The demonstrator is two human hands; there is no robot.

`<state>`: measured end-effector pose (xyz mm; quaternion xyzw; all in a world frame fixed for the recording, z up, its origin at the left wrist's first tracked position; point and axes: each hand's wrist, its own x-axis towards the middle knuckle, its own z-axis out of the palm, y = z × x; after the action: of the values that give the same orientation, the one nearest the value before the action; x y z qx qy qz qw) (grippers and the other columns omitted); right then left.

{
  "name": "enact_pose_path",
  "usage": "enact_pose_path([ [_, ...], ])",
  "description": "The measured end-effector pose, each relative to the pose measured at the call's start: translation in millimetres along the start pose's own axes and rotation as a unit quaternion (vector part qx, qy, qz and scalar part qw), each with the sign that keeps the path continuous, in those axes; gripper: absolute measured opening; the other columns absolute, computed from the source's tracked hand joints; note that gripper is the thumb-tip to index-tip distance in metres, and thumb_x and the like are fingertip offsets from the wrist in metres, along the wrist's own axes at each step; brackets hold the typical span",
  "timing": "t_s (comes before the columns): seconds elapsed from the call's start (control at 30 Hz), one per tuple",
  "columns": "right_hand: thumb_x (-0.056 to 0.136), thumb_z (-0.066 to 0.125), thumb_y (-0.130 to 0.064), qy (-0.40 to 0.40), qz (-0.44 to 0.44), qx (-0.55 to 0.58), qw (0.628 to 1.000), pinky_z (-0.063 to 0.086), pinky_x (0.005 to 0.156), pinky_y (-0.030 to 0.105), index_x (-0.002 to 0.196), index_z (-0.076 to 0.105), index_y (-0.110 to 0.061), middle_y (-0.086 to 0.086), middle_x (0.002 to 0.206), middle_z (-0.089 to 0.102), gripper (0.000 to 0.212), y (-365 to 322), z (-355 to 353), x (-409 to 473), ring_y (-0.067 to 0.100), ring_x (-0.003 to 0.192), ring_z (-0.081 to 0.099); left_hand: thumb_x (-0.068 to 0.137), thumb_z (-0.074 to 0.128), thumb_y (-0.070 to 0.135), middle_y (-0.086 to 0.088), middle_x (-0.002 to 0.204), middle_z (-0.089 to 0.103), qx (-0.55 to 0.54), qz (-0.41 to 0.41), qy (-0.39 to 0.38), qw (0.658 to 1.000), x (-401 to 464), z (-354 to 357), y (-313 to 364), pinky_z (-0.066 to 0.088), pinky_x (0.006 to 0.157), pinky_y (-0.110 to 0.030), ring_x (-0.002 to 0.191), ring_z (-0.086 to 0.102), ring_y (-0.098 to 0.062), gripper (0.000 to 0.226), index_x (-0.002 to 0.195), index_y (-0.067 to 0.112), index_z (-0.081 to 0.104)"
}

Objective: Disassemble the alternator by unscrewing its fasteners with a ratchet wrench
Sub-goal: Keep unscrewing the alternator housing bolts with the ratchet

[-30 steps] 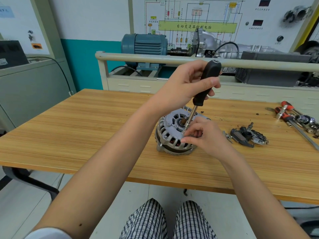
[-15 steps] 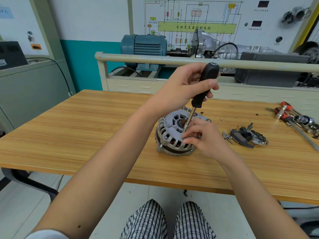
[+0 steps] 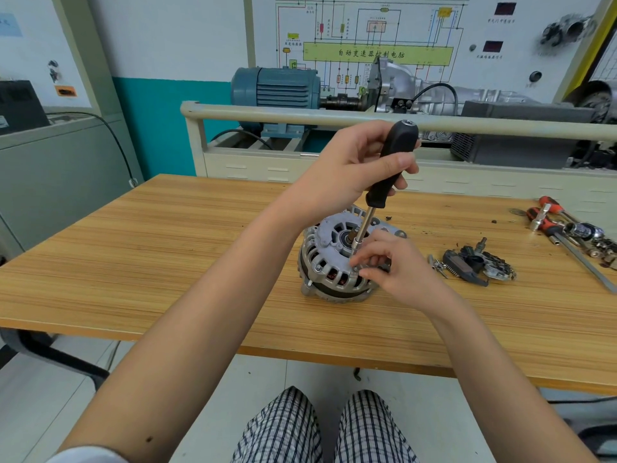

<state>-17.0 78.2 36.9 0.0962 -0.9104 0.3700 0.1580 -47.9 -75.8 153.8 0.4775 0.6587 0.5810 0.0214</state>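
A grey ribbed alternator (image 3: pixel 329 262) lies face-up on the wooden table (image 3: pixel 167 248). My left hand (image 3: pixel 347 172) grips the black handle of a socket driver (image 3: pixel 390 168). The driver stands tilted, and its steel shaft (image 3: pixel 365 223) comes down onto the alternator's top near the rim. My right hand (image 3: pixel 397 267) is at the alternator's right side. Its thumb and forefinger pinch a small fastener just below the driver's tip. The fastener itself is mostly hidden by the fingers.
Removed alternator parts (image 3: pixel 474 264) lie to the right of the alternator. Red-handled tools and sockets (image 3: pixel 567 228) are spread at the table's far right. A cream rail (image 3: pixel 300 116) and a blue motor (image 3: pixel 277 86) stand behind the table. My knees (image 3: pixel 324 429) are below its front edge.
My right fingers have slid a little lower, from the driver's tip to the alternator's rim. The driver stays tilted in my left hand in almost the same place.
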Motion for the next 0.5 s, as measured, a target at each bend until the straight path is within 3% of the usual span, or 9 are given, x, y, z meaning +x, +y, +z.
enact_pose_path([
  [0.13,0.067,0.085,-0.024,0.022,0.026,-0.036,0.999,0.038,0.066,0.018,0.075,0.066,-0.031,-0.006,0.084,0.053,0.022,-0.9,0.9,2.4,0.007,0.072,0.046,0.096,0.051,-0.001,-0.013,0.095,0.062,-0.002,0.001,-0.001,1.000,0.3,0.0,0.3,0.055,0.081,-0.043,0.079,0.061,-0.020,0.027,0.121,-0.013,0.051],
  [0.23,0.074,0.080,-0.013,0.028,0.009,-0.024,0.999,0.041,0.067,0.020,0.074,0.068,-0.027,-0.006,0.083,0.056,0.019,-2.9,3.4,1.4,0.010,0.073,0.051,0.096,0.051,-0.001,-0.014,0.095,0.062,-0.001,0.003,-0.005,1.000,0.8,0.7,0.7,0.055,0.081,-0.043,0.079,0.061,-0.020,0.028,0.121,-0.013,0.050],
  [0.37,0.079,0.072,0.005,0.012,0.000,0.010,1.000,0.045,0.070,0.020,0.079,0.069,-0.029,-0.009,0.086,0.057,0.034,-1.8,0.9,-2.3,0.005,0.075,0.053,0.096,0.051,-0.001,-0.016,0.096,0.062,0.001,0.002,-0.004,1.000,0.4,0.2,0.1,0.055,0.081,-0.042,0.079,0.061,-0.020,0.028,0.121,-0.013,0.050],
  [0.5,0.067,0.085,-0.020,0.022,0.014,-0.042,0.999,0.036,0.065,0.015,0.076,0.063,-0.035,-0.009,0.084,0.052,0.029,-2.0,1.4,1.7,0.004,0.070,0.046,0.096,0.050,-0.002,-0.015,0.096,0.062,0.001,0.002,-0.006,1.000,0.1,0.0,-0.6,0.055,0.080,-0.042,0.079,0.061,-0.021,0.028,0.121,-0.013,0.050],
])
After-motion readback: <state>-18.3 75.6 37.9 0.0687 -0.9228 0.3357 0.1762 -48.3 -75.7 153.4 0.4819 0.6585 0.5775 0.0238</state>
